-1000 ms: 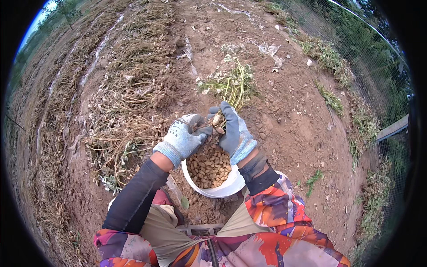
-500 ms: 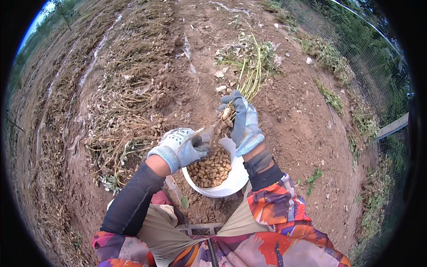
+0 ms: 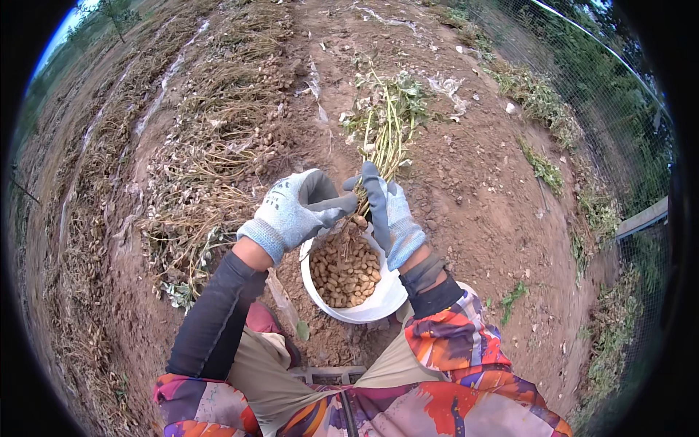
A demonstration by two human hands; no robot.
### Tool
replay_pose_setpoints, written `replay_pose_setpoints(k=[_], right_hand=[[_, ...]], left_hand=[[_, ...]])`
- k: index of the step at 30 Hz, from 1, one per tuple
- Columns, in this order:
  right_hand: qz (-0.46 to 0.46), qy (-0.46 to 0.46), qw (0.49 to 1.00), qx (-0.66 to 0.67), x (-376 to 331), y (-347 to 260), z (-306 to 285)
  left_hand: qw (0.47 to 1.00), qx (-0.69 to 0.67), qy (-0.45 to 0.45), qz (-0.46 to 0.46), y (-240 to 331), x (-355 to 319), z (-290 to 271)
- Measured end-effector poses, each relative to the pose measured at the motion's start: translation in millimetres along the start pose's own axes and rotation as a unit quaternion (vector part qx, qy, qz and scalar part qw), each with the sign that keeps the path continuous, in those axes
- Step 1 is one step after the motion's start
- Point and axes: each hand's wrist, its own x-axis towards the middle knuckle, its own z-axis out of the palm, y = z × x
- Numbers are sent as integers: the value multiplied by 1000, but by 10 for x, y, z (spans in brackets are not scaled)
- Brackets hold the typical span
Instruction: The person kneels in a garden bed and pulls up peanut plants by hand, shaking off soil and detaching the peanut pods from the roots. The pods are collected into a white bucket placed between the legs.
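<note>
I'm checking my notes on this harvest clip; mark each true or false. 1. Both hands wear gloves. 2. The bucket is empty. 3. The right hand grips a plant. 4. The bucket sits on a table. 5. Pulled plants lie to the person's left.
1. Both hands wear gloves: true, the left hand and right hand.
2. False: the bucket holds peanut pods.
3. True: it grips the plant by its stems.
4. False: it sits on bare soil.
5. True: dried plants lie there.

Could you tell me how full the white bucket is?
Roughly half full: peanut pods fill the white bucket well below its rim.
</note>
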Motion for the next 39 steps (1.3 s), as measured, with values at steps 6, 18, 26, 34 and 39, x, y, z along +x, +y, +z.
replay_pose_setpoints(k=[6, 18, 26, 34, 39], right_hand=[[-76, 28, 994, -74, -157, -101, 152], [54, 24, 995, 82, 46, -190, -269], [15, 60, 998, -34, -53, -226, -148], [85, 112, 990, -8, 42, -104, -81], [52, 91, 994, 9, 102, 155, -47]], left_hand=[[985, 134, -90, 63, -190, 56, 53], [938, 103, -296, -146, -30, -145, 11], [932, 327, -150, -42, -242, -177, -36], [927, 153, 190, 285, 183, -91, -291], [891, 342, 53, 294, 92, -87, 290]])
